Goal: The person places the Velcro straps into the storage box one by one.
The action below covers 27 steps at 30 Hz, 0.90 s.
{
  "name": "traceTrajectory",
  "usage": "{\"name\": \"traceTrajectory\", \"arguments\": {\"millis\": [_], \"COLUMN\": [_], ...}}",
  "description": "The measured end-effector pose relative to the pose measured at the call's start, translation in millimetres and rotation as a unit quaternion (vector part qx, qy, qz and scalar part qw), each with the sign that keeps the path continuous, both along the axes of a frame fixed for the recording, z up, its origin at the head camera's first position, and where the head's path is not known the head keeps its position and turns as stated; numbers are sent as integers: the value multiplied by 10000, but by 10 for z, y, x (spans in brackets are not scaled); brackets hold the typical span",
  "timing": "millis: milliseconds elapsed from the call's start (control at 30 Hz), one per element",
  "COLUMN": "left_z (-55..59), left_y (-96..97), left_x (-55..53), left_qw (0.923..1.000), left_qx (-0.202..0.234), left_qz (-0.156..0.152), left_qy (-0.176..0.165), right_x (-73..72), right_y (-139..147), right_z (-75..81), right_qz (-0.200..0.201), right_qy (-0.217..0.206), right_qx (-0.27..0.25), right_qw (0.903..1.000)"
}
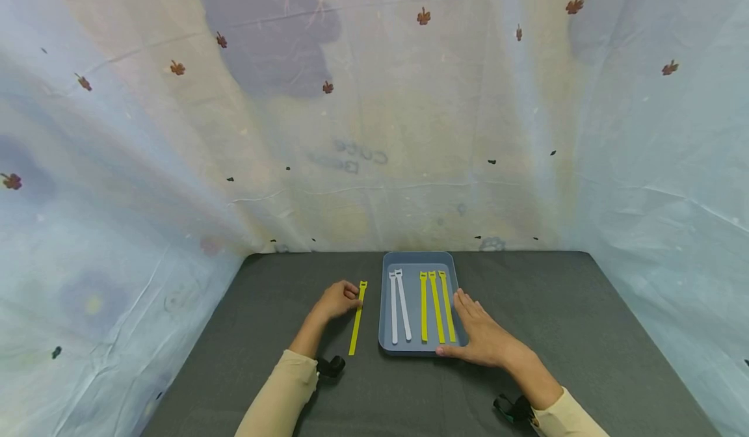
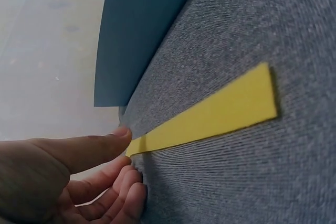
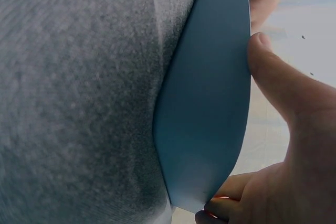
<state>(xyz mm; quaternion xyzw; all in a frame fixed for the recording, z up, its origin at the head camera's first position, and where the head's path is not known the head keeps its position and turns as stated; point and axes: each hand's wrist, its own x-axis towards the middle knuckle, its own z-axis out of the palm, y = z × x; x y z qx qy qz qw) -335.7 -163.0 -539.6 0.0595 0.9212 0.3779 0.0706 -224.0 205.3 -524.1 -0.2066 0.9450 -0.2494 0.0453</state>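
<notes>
A yellow hook-and-loop cable tie point(image 1: 354, 337) lies on the dark cloth left of a blue-grey tray point(image 1: 413, 289). My left hand point(image 1: 338, 299) pinches this tie near its slotted head; in the left wrist view the thumb point(image 2: 113, 145) and index finger meet at its far part. Inside the tray, two white cable ties point(image 1: 394, 313) lie on the left and three yellow cable ties point(image 1: 437, 307) on the right, heads at the far end. My right hand point(image 1: 486, 338) rests against the tray's right side, fingers extended, thumb at the near right corner.
Dark grey cloth point(image 1: 562, 333) covers the table. A pale patterned curtain point(image 1: 398, 209) hangs behind it and at both sides. Black straps with small devices point(image 1: 331, 366) circle both wrists.
</notes>
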Motion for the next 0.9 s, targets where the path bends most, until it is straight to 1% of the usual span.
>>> {"name": "traceTrajectory", "arguments": {"millis": [233,433,633,900], "left_z": [15,22,28,55], "left_y": [57,89,108,108], "left_x": [20,36,24,37], "left_qw": [10000,9998,9995,9990], "left_qx": [-26,-182,-278,-436], "left_qz": [1,13,101,66], "left_qy": [-60,14,-60,-99], "right_x": [2,11,15,17], "right_y": [-1,-6,-6,-10], "right_z": [-9,6,14,12], "right_qz": [-27,-58,-53,-57], "right_qy": [10,-44,-47,-51], "right_qx": [23,23,14,14], "right_qw": [10000,10000,10000,10000]}}
